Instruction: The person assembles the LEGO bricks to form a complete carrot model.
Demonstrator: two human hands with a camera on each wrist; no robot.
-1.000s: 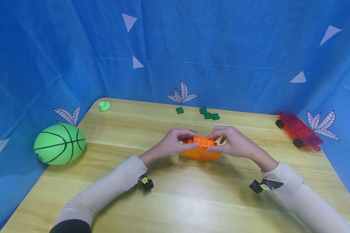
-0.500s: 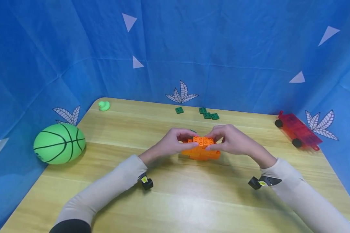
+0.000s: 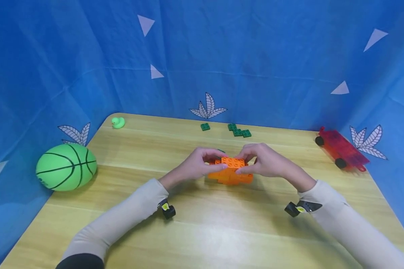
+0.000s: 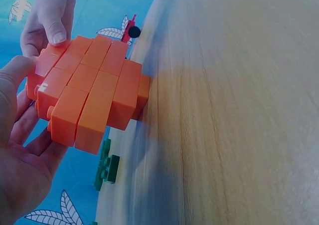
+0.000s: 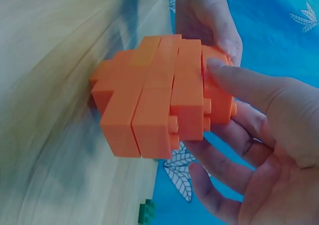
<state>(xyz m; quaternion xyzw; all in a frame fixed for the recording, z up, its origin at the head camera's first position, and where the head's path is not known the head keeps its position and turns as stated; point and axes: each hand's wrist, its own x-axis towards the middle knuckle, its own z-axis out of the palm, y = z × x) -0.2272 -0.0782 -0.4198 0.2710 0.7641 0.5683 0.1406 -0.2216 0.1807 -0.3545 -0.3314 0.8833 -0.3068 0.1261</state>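
Scarcely anything has moved since a second ago; the head view has merely shifted, so everything sits slightly further left in it. Left hand (image 3: 199, 164) and right hand (image 3: 264, 160) grip opposite sides of the orange block build (image 3: 230, 175) near the middle of the desk (image 3: 215, 224), thumbs in front, as before. Beyond lie a lone green brick (image 3: 205, 127) and three touching green bricks (image 3: 237, 132); green ball (image 3: 66, 167) far left, red car (image 3: 343, 147) far right, both unmoved
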